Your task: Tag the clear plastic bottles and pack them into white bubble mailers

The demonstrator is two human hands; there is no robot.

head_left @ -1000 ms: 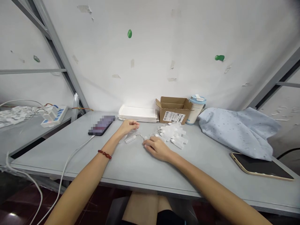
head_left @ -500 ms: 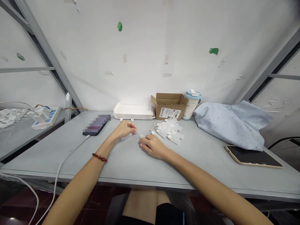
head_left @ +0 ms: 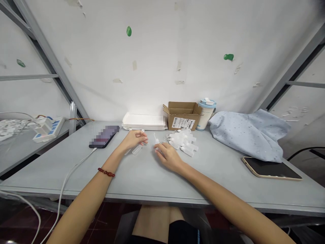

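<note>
My left hand [head_left: 135, 139], a red beaded bracelet on its wrist, hovers over the table left of centre. Its fingers are loosely curved and apart, with nothing visible between them. Just below them lies a clear plastic tube-like piece [head_left: 137, 149]. My right hand [head_left: 168, 156] rests on the table, fingers curled around a small white translucent piece [head_left: 156, 140] whose thin bent tip points up; its lower part is hidden by the fingers. Beyond this hand is a pile of white translucent tube-shaped pieces [head_left: 186, 142] with thin curved ends.
Along the wall stand a stack of white trays or sheets [head_left: 144, 122], an open cardboard box [head_left: 184, 116] and a blue-lidded cup [head_left: 206, 115]. A charging phone [head_left: 104, 136] lies left; light-blue cloth [head_left: 247, 134] and another phone [head_left: 271, 168] lie right. A white cable [head_left: 73, 169] crosses the left side.
My left fingers have opened away from the thin end they were pinching. The white piece at my right fingers now stands with its bent tip up. The view has shifted slightly.
</note>
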